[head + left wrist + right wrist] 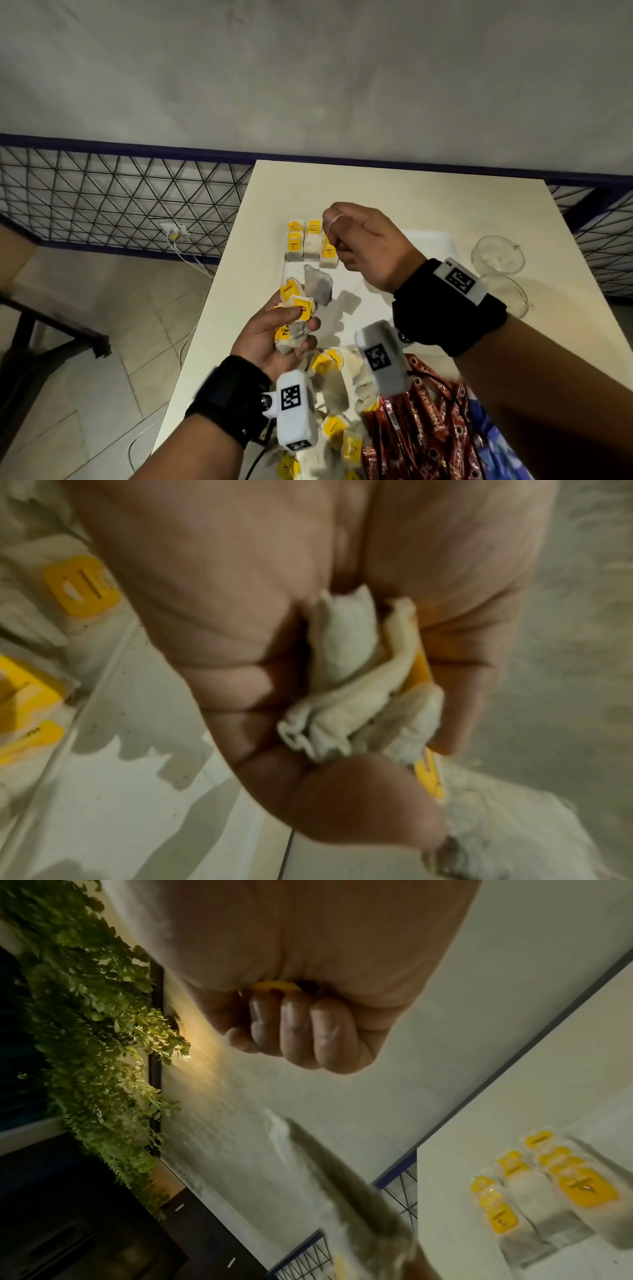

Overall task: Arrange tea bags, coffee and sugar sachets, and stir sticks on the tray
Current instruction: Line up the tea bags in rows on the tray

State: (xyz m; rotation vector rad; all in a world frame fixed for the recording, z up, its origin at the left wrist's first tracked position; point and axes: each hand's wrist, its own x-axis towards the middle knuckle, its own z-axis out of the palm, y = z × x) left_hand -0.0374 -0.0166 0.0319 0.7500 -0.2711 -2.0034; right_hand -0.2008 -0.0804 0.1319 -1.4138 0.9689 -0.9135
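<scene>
My right hand (337, 240) is raised over the white tray (433, 240), curled into a fist (301, 1026) that pinches a yellow tag (274, 985) and its string. From the string a single tea bag (318, 284) hangs in the air, blurred in the right wrist view (359, 1191). My left hand (298, 325) grips a crumpled bunch of tea bags (359, 696) with yellow tags, below and left of the hanging one. Several tea bags (310, 240) lie in neat rows at the tray's far left corner (548, 1191).
A loose pile of tea bags (329, 377) and red coffee sachets (428, 428) lie at the near end of the cream table (411, 192). Two clear glass cups (496, 255) sit at the right. A wire fence (120, 198) and floor lie left of the table.
</scene>
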